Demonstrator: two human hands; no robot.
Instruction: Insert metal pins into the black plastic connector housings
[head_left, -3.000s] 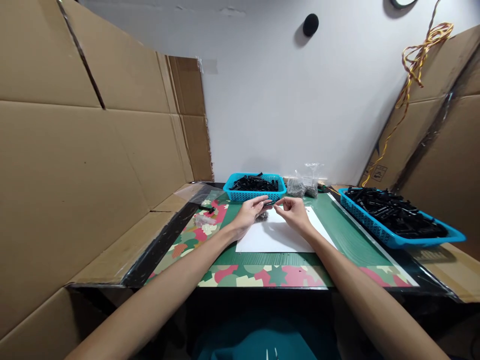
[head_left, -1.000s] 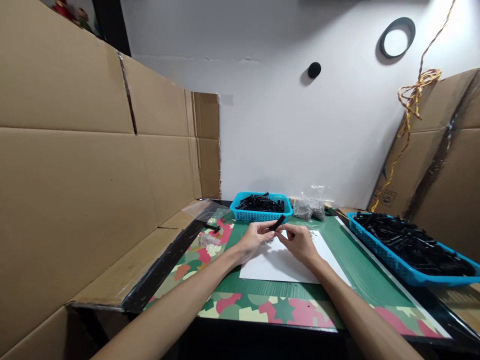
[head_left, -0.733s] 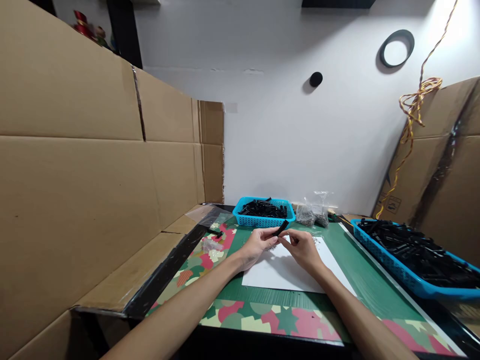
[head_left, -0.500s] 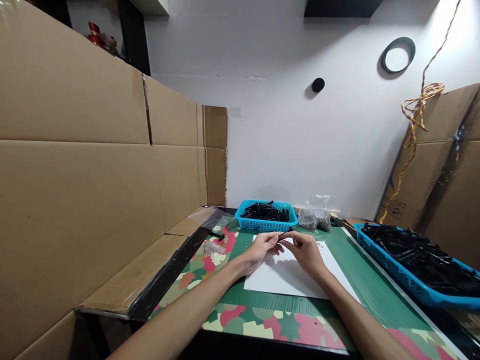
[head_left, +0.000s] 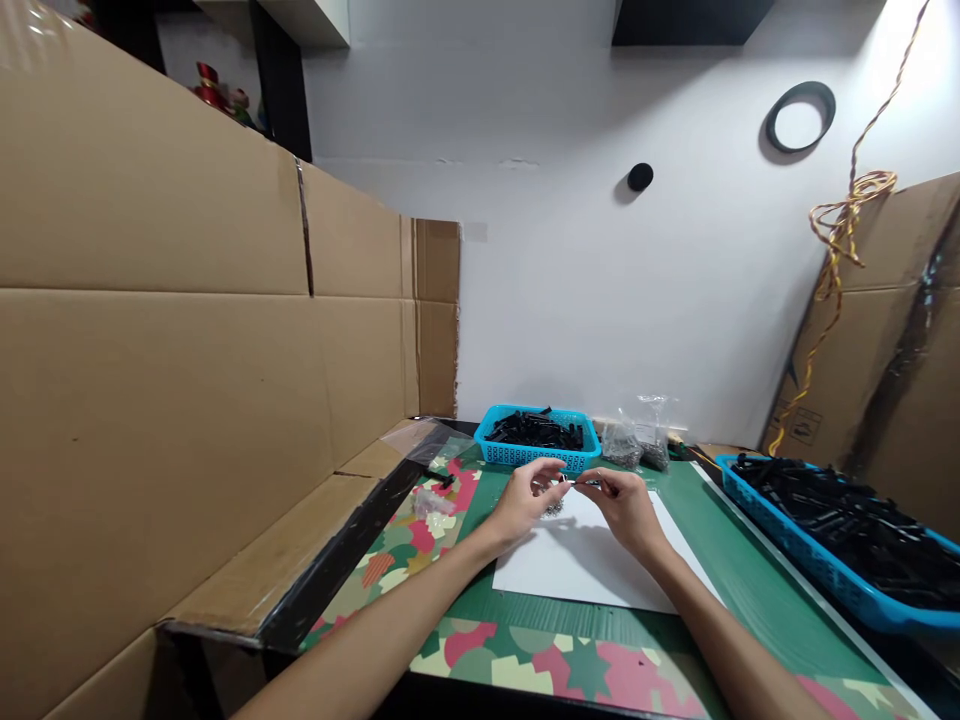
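Observation:
My left hand (head_left: pixel 527 499) and my right hand (head_left: pixel 624 500) meet over the far edge of a white sheet of paper (head_left: pixel 592 560) on the green mat. Between their fingertips is a small black part (head_left: pixel 583 483), held level; both hands pinch it. A small heap of tiny grey metal pieces (head_left: pixel 553 507) lies on the paper just under the left fingers.
A small blue basket (head_left: pixel 538 452) of black parts stands behind the hands, with clear bags (head_left: pixel 637 446) of small metal pieces beside it. A larger blue tray (head_left: pixel 840 570) of black parts sits at the right. Cardboard walls (head_left: pixel 195 400) close in on the left and right.
The black part was tilted upward in my fingers; now it lies level between both hands. The view has tilted up, so the hands sit lower in the picture.

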